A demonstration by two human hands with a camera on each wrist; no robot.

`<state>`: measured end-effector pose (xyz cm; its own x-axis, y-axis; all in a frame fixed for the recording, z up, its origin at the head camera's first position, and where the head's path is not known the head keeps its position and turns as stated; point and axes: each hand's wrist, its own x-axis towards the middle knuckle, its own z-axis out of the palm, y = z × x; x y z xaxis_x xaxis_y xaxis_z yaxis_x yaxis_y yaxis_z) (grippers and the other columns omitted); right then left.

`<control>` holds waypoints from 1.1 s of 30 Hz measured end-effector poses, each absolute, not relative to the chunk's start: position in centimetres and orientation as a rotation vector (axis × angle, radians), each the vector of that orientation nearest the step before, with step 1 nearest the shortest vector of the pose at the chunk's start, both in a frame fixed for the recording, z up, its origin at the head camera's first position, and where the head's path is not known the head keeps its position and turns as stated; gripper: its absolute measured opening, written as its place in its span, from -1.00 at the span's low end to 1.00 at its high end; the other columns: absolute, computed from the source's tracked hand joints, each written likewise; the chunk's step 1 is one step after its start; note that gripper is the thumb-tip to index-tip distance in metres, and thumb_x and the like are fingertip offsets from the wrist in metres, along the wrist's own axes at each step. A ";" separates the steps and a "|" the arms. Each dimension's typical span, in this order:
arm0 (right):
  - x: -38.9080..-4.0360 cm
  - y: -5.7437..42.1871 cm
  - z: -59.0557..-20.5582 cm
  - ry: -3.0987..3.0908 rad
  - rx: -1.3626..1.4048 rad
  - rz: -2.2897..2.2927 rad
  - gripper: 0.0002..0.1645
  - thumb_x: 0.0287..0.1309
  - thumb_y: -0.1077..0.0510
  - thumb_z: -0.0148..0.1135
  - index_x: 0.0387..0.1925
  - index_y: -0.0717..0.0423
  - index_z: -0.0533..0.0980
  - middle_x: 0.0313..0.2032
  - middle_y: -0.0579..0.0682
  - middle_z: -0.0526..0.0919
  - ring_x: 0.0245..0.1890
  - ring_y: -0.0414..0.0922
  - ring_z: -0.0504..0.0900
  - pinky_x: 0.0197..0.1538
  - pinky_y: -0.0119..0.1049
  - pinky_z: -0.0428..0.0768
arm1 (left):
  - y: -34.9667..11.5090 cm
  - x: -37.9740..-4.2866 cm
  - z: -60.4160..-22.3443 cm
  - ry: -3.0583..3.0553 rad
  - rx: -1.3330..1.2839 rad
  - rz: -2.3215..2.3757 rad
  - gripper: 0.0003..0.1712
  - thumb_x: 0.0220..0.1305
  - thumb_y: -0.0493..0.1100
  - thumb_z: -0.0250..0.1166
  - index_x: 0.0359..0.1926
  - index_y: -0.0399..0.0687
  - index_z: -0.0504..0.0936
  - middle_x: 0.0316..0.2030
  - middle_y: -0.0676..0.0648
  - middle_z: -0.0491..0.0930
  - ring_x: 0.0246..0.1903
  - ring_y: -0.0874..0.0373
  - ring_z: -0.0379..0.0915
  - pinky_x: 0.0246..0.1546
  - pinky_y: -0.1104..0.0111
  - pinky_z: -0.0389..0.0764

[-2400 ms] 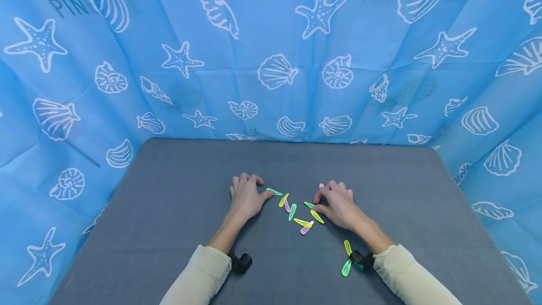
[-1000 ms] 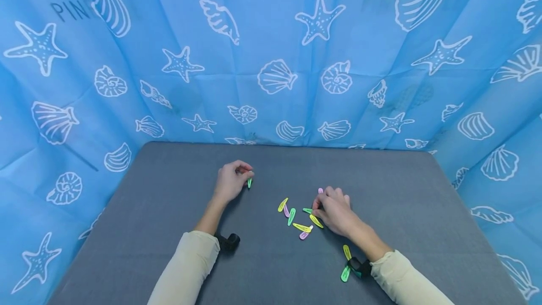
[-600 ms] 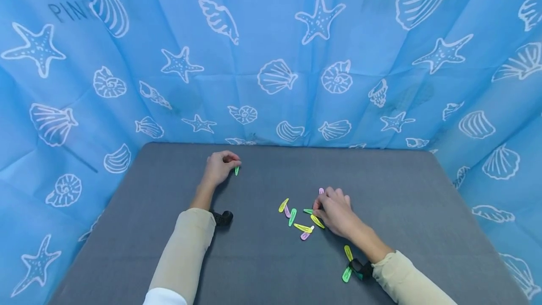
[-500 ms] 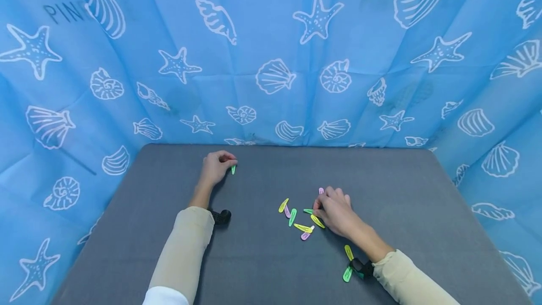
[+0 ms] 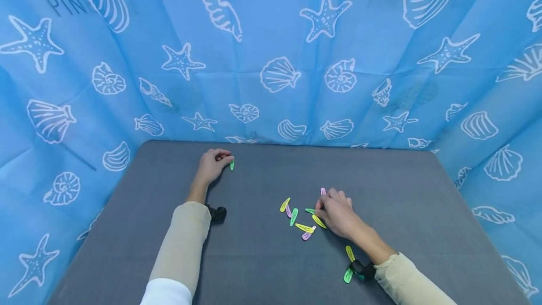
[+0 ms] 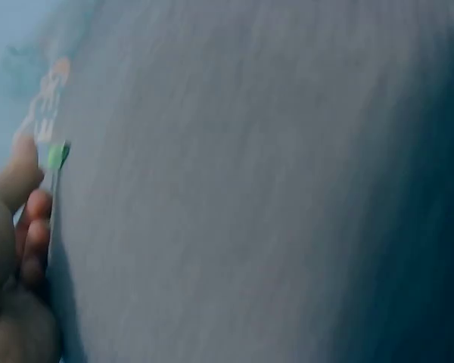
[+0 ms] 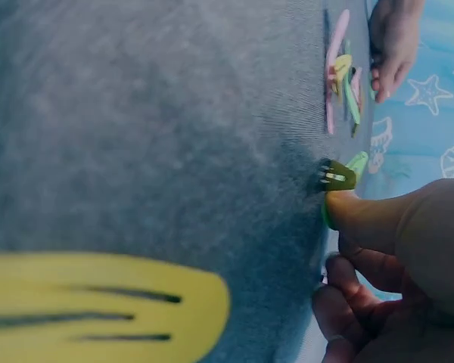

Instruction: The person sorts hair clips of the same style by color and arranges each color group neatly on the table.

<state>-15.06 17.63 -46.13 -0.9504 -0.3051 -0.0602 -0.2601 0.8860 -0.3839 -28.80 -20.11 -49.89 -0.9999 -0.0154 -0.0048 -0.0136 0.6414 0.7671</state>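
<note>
You are pinching a small green hair clip (image 5: pixel 232 164) in your left hand (image 5: pixel 211 165) at the far left part of the grey surface (image 5: pixel 262 267). The clip is a slim, bright green snap clip, and it is standing nearly upright with its lower tip at the surface. In the left wrist view it (image 6: pixel 57 157) is showing as a blurred green tip past your curled fingers (image 6: pixel 35 227). Your left arm is reaching well out and away from you, with the fingers curled round the clip.

Your right hand (image 5: pixel 336 213) is resting on the surface at the right edge of a loose cluster of clips (image 5: pixel 301 218) (yellow, green and pink ones), fingers bent, with the fingertips pressing on a green clip (image 7: pixel 340 175); whether they are actually gripping it, I cannot tell. Two more clips (image 5: pixel 349 263), one yellow and one green, are lying near your right wrist.
</note>
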 end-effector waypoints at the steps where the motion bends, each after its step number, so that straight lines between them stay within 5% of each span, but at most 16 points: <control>1: -15.0 17.7 -46.1 2.925 -0.446 -0.579 -0.84 0.30 0.15 0.35 -0.40 -0.03 0.54 -0.34 -0.09 0.41 -0.29 -0.09 0.25 -0.22 -0.22 0.13 | -20.4 -28.8 -49.9 -2.853 -0.004 -1.353 -0.55 0.41 0.08 0.31 0.18 -0.06 0.66 0.02 -0.17 0.53 -0.01 -0.04 0.42 0.05 0.11 0.46; 11: -15.6 18.0 -45.6 2.794 -0.532 -0.851 -0.92 0.46 0.26 0.13 -0.24 0.10 0.44 -0.40 -0.08 0.53 -0.44 -0.26 0.41 -0.32 -0.38 0.38 | -22.3 -28.4 -49.6 -2.965 -0.115 -1.420 -0.24 0.13 0.00 0.57 0.34 -0.03 0.56 0.15 -0.19 0.41 0.10 -0.07 0.34 0.19 0.03 0.39; 17: -16.1 18.0 -45.3 2.890 -0.619 -0.959 -0.96 0.39 0.27 0.22 -0.25 0.14 0.56 -0.40 -0.10 0.64 -0.44 -0.34 0.46 -0.33 -0.40 0.47 | -22.2 -28.4 -49.3 -3.024 -0.141 -1.293 -0.26 0.12 0.02 0.58 0.32 0.01 0.59 0.17 -0.20 0.43 0.16 -0.11 0.38 0.23 -0.02 0.42; 25: -17.6 17.0 -45.3 2.840 -0.675 -1.047 -0.84 0.38 0.25 0.24 -0.12 0.12 0.71 -0.26 -0.07 0.63 -0.35 -0.28 0.52 -0.26 -0.40 0.53 | -21.6 -28.7 -49.2 -3.025 -0.153 -1.293 -0.30 0.12 0.03 0.57 0.29 0.04 0.62 0.14 -0.18 0.45 0.13 -0.09 0.40 0.21 0.01 0.44; 33: -20.2 14.5 -45.6 2.531 -0.721 -1.324 -0.78 0.40 0.28 0.19 -0.02 0.28 0.64 -0.18 0.10 0.63 -0.32 -0.10 0.71 -0.22 -0.29 0.68 | -21.3 -28.9 -49.4 -3.030 -0.146 -1.282 -0.30 0.11 0.03 0.58 0.29 0.05 0.62 0.13 -0.18 0.46 0.13 -0.08 0.40 0.21 0.01 0.44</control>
